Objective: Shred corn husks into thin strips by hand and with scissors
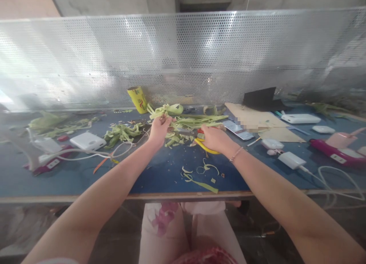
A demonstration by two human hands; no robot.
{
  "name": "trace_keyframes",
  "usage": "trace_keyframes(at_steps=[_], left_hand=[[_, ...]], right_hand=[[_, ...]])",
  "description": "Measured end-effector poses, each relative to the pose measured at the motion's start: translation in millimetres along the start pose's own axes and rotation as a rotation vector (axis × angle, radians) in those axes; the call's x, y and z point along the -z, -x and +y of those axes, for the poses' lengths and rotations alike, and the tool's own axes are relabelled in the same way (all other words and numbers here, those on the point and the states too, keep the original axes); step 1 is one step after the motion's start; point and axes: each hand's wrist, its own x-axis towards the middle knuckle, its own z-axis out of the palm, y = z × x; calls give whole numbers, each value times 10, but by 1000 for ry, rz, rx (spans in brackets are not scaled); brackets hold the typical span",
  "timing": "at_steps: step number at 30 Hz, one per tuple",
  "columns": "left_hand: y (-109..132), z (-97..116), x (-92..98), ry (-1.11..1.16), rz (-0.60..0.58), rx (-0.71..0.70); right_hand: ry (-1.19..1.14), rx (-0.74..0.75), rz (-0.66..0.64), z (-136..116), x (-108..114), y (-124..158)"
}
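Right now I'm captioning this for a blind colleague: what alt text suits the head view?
The left hand holds pale green stalks at a blue table while the right hand grips yellow-handled scissors. Green scraps lie near the front edge; a phone and white charger lie to the right. A perforated metal screen stands behind.

The left hand [161, 129] grips pale green stalks [168, 109] above a blue counter [162, 183]; the right hand [215, 137] holds a yellow-handled cutting tool [206, 146], its blade pointing left. Green scraps [206, 186] lie near the front edge, a phone [243, 133] to the right, a yellow tube [137, 99] behind.
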Motion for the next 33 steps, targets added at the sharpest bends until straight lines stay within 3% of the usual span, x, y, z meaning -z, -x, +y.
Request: trace_keyframes(at_steps=[8,15,23,29,33], left_hand=[[-63,-67,54,-115,-8,-82],[-124,-111,92,-75,70,-79],[-158,-103,140,74,120,39],[-192,-128,201,94,129,149],[-172,-127,195,-37,51,172]], right_hand=[[54,-2,-65,3,49,-5],[108,-6,-143,8,47,-15],[80,-75,-131,106,-71,-54],[-42,-28,-186,140,-108,-86],[-145,19,-54,109,-87,-74]])
